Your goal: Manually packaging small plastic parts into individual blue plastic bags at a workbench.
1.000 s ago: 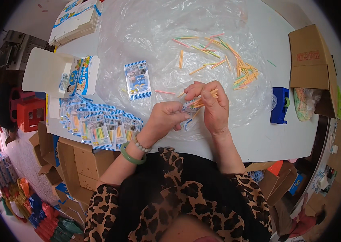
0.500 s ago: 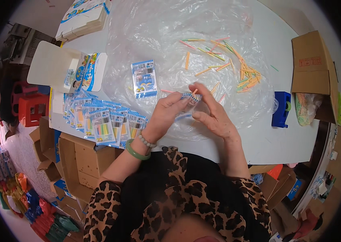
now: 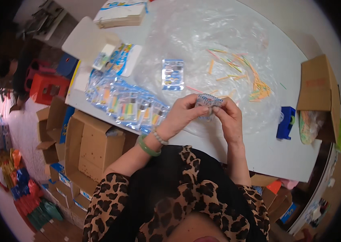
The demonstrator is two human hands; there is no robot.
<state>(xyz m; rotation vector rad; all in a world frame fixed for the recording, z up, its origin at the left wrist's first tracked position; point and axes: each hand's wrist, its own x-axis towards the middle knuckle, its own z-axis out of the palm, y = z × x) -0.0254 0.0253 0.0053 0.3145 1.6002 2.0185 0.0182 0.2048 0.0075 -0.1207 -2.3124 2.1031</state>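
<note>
A small clear packet with blue-and-white striped ends (image 3: 207, 98) is pinched between both my hands above the near part of the table. My left hand (image 3: 184, 113) grips its left side, thumb on the front. On the opposite side my right hand (image 3: 230, 117) closes thumb and fingers on it. What lies inside the packet cannot be made out. Just beyond, another blue-and-white packet (image 3: 173, 75) lies flat on a crinkled clear plastic sheet (image 3: 194, 40). Thin coloured sticks (image 3: 259, 86) are scattered on the sheet to the right. Several packets filled with coloured sticks (image 3: 128, 111) overlap at the left.
An open white carton (image 3: 86, 38) stands at the far left, near a stack of flat cartons (image 3: 120, 18). A blue tape dispenser (image 3: 285, 123) and a cardboard box (image 3: 317, 84) are at the right. Open cardboard boxes (image 3: 92, 149) stand below the table's left edge.
My right hand has come in from beside the packet and now pinches it together with my left. The view has shifted, so the table's things appear farther right.
</note>
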